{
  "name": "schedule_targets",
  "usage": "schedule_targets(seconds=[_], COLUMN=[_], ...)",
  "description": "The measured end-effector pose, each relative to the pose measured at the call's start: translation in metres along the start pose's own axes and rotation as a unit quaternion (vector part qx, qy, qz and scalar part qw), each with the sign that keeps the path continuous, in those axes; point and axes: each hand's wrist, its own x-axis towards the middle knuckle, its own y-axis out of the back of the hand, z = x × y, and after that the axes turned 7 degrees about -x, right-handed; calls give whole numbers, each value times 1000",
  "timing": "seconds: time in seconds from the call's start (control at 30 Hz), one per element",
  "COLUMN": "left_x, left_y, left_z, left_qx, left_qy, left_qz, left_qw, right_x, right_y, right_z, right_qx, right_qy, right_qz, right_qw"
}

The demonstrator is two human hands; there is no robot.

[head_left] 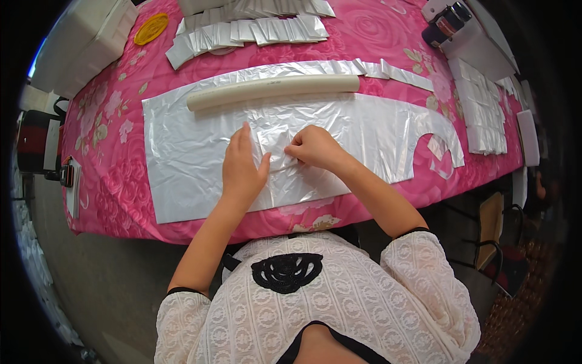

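From above, my left hand [241, 173] lies flat, fingers spread, pressing on the silver sheet [182, 151] that covers the middle of the surface [109, 188], which wears a pink flowered cloth. My right hand [315, 148] is just beside it, fingers pinched shut on a small fold of the same sheet. A cream tube [273, 91] lies across the sheet beyond my hands. Further back sit rows of folded silver pieces [254, 30] and a yellow disc [151, 28]. More stacked pieces [482, 115] lie at the right.
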Motion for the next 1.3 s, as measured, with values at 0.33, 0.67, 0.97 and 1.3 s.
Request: schedule_targets(seconds=[0.33,0.67,0.97,1.3], left_x=[-9,-39,-173,-164], left_y=[-28,12,67,49], left_z=[16,-1,-13,-21], left_qx=[80,-215,-489,-522], left_qy=[-44,61,523,485], left_qz=[-196,4,-120,-72], left_qw=[976,975,688,697], right_x=[-4,23,-6,-75], right_y=[-10,-41,-138,-163], right_z=[5,-7,-13,-25], right_qx=[-107,-312,-167,-55], right_qy=[69,359,318,346], right_qz=[109,224,190,76], right_qw=[986,851,914,934])
